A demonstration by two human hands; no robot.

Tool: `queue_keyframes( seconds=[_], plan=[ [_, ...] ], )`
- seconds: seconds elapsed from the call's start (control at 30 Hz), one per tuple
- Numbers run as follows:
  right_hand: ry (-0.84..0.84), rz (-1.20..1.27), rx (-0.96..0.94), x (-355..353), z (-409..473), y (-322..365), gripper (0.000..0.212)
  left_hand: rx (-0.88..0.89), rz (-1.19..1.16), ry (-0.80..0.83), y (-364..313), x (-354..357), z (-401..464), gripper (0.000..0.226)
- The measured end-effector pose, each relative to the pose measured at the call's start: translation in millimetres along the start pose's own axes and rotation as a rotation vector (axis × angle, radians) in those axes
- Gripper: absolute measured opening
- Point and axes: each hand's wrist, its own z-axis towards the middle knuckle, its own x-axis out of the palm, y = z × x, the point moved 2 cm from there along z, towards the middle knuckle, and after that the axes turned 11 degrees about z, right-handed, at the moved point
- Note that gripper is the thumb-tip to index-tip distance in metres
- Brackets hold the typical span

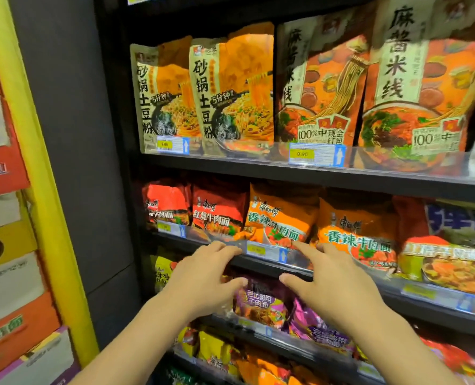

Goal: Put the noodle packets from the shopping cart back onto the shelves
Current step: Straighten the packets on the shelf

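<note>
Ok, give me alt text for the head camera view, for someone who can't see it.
Both open hands, left hand and right hand, reach toward orange noodle packets on a middle shelf, holding nothing. Larger noodle bags stand on the shelf above.

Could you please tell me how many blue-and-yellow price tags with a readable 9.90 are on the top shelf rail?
2. One price tag sits under the left pair of tall orange pouches; the other price tag sits further right, under the sesame rice-noodle bags. More may lie beyond the frame's right edge.

Four tall pouches (232, 90), two orange packets (279, 218), two hands (203, 276).
</note>
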Motion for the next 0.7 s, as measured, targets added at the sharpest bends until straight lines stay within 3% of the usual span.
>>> queue_keyframes(
  seconds=[0.17, 0.4, 0.5, 0.7],
  plan=[
    [-0.011, 0.003, -0.021, 15.7, 37.8, 5.1, 0.074, 0.136, 0.004, -0.157, 13.9, 6.5, 48.4, 0.047],
    [-0.060, 0.002, -0.007, 24.1, 67.4, 13.3, 0.065, 0.453, 0.094, -0.319, -3.7, 17.1, 111.8, 0.071],
    [-0.075, -0.031, 0.042, 29.2, 80.9, 19.3, 0.070, 0.435, 0.104, -0.294, -0.7, 24.4, 131.2, 0.082],
    [-0.042, -0.165, 0.099, 36.3, 107.6, 32.8, 0.080, 0.312, 0.144, -0.168, 7.6, 34.7, 153.9, 0.071]
  ],
)
